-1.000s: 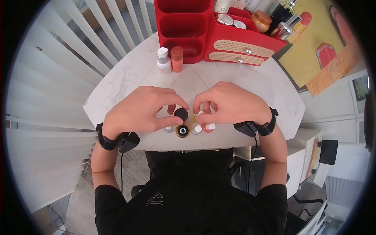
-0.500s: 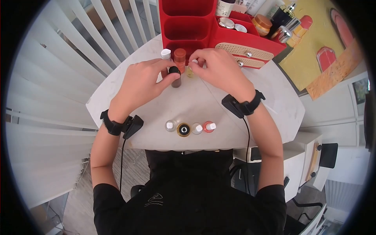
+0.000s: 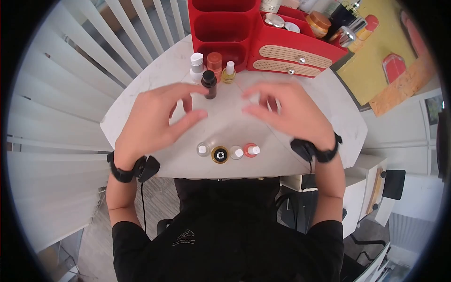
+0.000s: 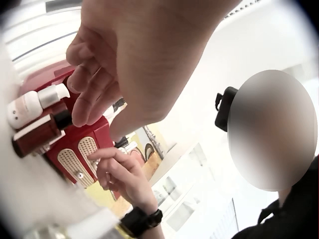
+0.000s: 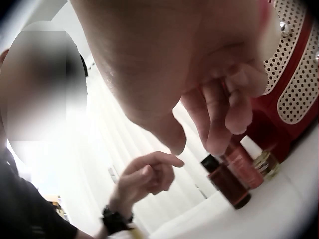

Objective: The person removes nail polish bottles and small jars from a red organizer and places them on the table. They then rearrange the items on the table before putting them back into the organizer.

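Note:
My left hand (image 3: 162,115) is over the white table, fingers apart and holding nothing, just left of a dark bottle with a black cap (image 3: 209,88). The right hand (image 3: 293,110), somewhat blurred, hovers empty to the right. Behind the dark bottle stand a white pump bottle (image 3: 197,70) and an orange bottle (image 3: 214,63), with a small yellow bottle with a white cap (image 3: 229,75) to their right. Near the front edge is a row: a clear bottle (image 3: 203,149), a black-and-gold one (image 3: 220,155), another clear one (image 3: 236,152) and a red one (image 3: 251,150).
A red organizer (image 3: 223,28) stands at the back, beside a red drawer box (image 3: 282,47) loaded with jars and bottles. Slatted blinds (image 3: 61,117) hang at the left. White cabinets (image 3: 361,188) stand at the right.
Both hands carried the dark and yellow bottles from behind the front row to the back group and let go of them. The hands have since drawn back and apart.

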`<state>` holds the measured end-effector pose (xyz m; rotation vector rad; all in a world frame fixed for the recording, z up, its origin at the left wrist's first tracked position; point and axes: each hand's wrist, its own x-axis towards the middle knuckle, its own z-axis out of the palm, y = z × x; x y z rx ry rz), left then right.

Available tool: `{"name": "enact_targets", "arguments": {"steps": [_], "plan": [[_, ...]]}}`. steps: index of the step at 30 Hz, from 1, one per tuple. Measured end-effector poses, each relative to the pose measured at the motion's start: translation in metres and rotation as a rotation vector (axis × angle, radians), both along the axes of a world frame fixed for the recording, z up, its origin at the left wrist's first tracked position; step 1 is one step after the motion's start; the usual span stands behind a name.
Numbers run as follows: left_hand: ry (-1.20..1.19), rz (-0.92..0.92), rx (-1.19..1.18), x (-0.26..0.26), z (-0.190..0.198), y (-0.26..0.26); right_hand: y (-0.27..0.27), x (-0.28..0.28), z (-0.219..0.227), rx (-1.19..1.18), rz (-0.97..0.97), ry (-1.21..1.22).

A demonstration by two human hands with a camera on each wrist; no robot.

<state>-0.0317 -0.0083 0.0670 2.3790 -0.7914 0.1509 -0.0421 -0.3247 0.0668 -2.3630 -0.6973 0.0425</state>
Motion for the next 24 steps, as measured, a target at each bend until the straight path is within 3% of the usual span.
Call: {"name": "enact_targets", "arguments": {"steps": [2, 6, 10, 12, 15, 19, 22, 24], "plan": [[0.022, -0.228, -0.027, -0.010, -0.001, 0.005, -0.002, -0.026, 0.016, -0.080, 0.072, 0.096], [0.000, -0.363, 0.051, -0.034, -0.001, -0.015, -0.002, -0.045, 0.007, -0.191, 0.205, 0.269], [-0.050, -0.426, 0.148, -0.033, -0.008, -0.024, -0.001, -0.039, -0.003, -0.183, 0.184, 0.177], [-0.077, -0.365, 0.136, -0.031, -0.008, -0.026, 0.001, -0.029, -0.008, -0.122, 0.103, -0.047], [-0.062, -0.232, 0.017, -0.019, -0.004, -0.019, 0.015, -0.009, -0.019, -0.049, 0.015, -0.198], [-0.228, -0.026, 0.073, -0.001, 0.002, -0.004, 0.037, 0.018, -0.029, -0.045, -0.070, -0.257], [-0.223, 0.123, 0.164, 0.015, -0.003, 0.001, 0.048, 0.035, -0.040, -0.018, -0.098, -0.304], [-0.231, 0.126, 0.153, 0.025, -0.013, 0.002, 0.051, 0.041, -0.045, -0.077, -0.115, -0.303]]}}
